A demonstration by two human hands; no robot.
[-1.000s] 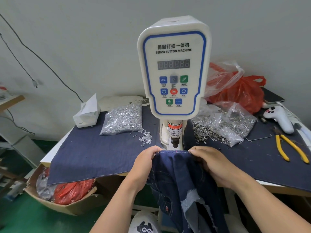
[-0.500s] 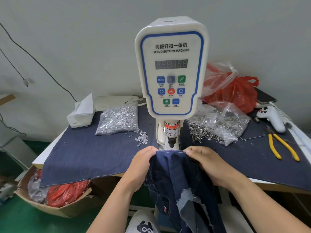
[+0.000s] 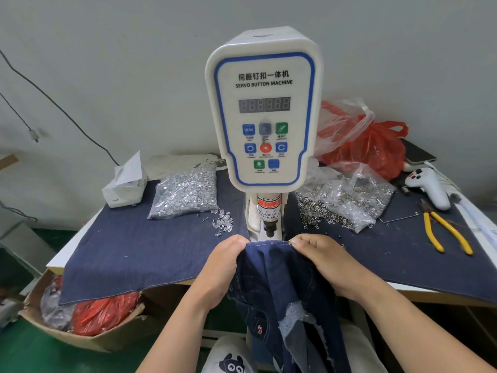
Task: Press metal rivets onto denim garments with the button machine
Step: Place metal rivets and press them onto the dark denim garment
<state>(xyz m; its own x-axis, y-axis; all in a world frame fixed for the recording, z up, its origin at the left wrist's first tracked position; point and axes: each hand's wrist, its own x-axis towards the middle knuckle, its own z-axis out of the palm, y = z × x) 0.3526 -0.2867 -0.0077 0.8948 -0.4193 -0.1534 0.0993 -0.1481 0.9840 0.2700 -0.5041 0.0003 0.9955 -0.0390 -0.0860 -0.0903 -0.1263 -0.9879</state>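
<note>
Both hands, left hand (image 3: 224,261) and right hand (image 3: 321,261), pinching a denim garment (image 3: 271,267) edge below the button machine (image 3: 262,109), rivet bags (image 3: 185,191) flanking it, yellow pliers (image 3: 443,231) far right

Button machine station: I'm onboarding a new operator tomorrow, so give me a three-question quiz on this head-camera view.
1. True or false: the left hand and the right hand both pinch the top edge of the denim garment in front of the button machine.
2. Multiple choice: the yellow-handled pliers lie
A. left of the machine
B. right of the machine
C. in the cardboard box
3. Fill in: a small red light dot shows on the garment's ____ edge, below the machine's pressing head.

Key: 1 true; 2 B; 3 top
</note>
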